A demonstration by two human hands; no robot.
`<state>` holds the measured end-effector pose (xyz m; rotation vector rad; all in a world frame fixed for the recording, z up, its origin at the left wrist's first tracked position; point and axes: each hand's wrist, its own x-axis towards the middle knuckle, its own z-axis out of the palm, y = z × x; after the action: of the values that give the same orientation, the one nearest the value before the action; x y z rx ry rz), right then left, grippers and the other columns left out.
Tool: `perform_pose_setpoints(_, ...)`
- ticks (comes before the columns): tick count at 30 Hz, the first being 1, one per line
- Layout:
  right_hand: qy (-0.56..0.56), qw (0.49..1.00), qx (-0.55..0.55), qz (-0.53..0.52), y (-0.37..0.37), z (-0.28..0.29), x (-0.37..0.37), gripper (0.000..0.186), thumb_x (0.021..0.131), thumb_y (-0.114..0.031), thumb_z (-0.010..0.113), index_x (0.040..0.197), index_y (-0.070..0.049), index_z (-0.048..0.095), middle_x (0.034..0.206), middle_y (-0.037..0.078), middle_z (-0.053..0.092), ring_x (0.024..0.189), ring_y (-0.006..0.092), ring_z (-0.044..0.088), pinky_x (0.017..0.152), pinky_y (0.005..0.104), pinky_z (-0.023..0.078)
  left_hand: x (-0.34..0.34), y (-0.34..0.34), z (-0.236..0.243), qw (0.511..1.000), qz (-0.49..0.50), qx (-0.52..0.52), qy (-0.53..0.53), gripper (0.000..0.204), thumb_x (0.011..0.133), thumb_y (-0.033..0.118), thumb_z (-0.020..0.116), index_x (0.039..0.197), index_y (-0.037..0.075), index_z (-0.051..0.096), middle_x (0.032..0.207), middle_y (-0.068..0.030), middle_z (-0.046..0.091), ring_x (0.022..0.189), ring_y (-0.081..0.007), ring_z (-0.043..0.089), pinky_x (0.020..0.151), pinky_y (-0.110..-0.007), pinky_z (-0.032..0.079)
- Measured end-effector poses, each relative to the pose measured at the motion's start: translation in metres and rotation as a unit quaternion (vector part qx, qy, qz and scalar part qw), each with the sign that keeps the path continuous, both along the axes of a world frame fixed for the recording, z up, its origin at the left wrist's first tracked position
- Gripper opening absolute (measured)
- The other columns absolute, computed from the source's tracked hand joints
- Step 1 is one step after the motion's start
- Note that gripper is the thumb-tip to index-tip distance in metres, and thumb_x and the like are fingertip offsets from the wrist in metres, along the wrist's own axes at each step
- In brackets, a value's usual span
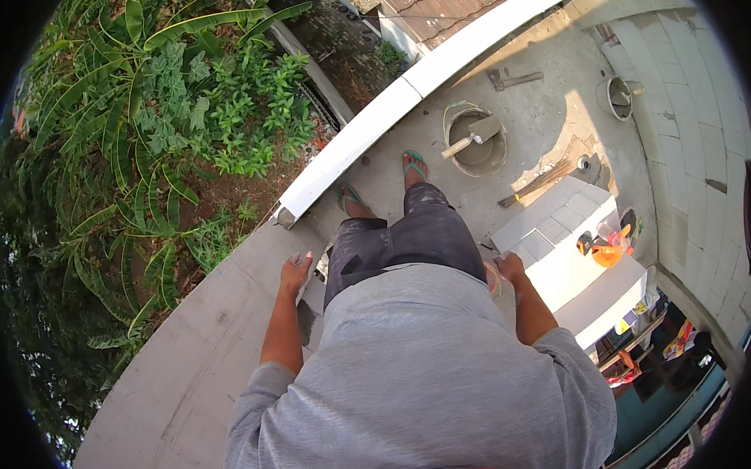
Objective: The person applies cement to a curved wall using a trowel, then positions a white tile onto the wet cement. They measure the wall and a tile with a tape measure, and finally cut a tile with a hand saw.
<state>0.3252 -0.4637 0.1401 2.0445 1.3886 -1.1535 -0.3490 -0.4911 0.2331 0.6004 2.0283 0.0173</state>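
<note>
Beside the broad grey ledge: left hand, held low, thumb and finger apart, loosely wide, no load visible; probably kept free for balance. Just beside the near corner of the block stack: right hand, also low, with a thin dark piece at the fingertips; too small to tell whether gripped or merely behind. Ahead on the concrete floor: bucket of grey mix, trowel laid across the top, presumably to keep the handle clean and ready to grab. Near the stack, broom lying flat, likely set aside from the feet. As for the blocks: pale grey, flat-faced, square-edged, set close with straight seams; stacked right of the legs, seemingly for easy reach. Near side brightly sunlit, top duller.
</note>
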Motion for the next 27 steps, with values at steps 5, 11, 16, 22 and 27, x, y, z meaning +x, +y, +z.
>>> perform_pose_setpoints(5,0.166,0.973,0.09,-0.135,0.047,-0.016,-0.007,0.028,0.097,-0.027,0.067,0.097,0.001,0.068,0.076,0.009,0.068,0.061,0.0191,0.066,0.057,0.0342,0.053,0.029,0.003,-0.003,0.999,0.005,0.045,-0.018,0.092,0.093,0.059,0.073,0.149,-0.01,0.052,0.137,-0.0302,0.067,0.129,-0.0347,0.066,0.107,-0.04,0.052)
perform_pose_setpoints(11,0.196,0.964,0.146,-0.103,0.098,0.021,-0.041,0.021,0.098,-0.023,0.068,0.093,-0.003,0.067,0.072,0.004,0.065,0.058,0.0131,0.062,0.054,0.0308,0.051,0.068,-0.02,0.009,0.984,0.02,0.139,-0.11,0.087,0.097,0.054,0.071,0.154,-0.007,0.046,0.14,-0.0283,0.066,0.13,-0.0338,0.066,0.105,-0.04,0.053)
perform_pose_setpoints(16,0.147,0.98,0.13,-0.019,0.053,0.032,-0.03,0.028,0.099,-0.029,0.067,0.093,-0.002,0.068,0.075,0.011,0.07,0.065,0.0227,0.069,0.061,0.0377,0.054,0.059,-0.087,-0.027,0.99,0.022,0.118,-0.076,0.086,0.095,0.059,0.07,0.15,-0.006,0.053,0.14,-0.0274,0.066,0.13,-0.0357,0.066,0.107,-0.04,0.052)
perform_pose_setpoints(22,0.094,0.984,0.108,0.109,0.007,0.088,-0.076,0.038,0.094,-0.034,0.07,0.097,0.004,0.069,0.081,0.017,0.076,0.073,0.0291,0.076,0.073,0.0429,0.058,0.039,-0.178,-0.044,0.996,-0.085,-0.002,0.005,0.085,0.093,0.063,0.067,0.143,-0.005,0.061,0.138,-0.0273,0.067,0.13,-0.0374,0.065,0.111,-0.042,0.049)
perform_pose_setpoints(27,0.109,0.989,0.1,0.019,-0.016,0.113,-0.067,0.032,0.097,-0.03,0.071,0.097,0.002,0.068,0.08,0.013,0.075,0.067,0.0231,0.074,0.067,0.0381,0.058,0.047,-0.183,-0.054,0.996,-0.089,0.028,-0.013,0.084,0.094,0.063,0.066,0.142,-0.006,0.062,0.138,-0.0267,0.067,0.131,-0.0377,0.064,0.112,-0.043,0.048)
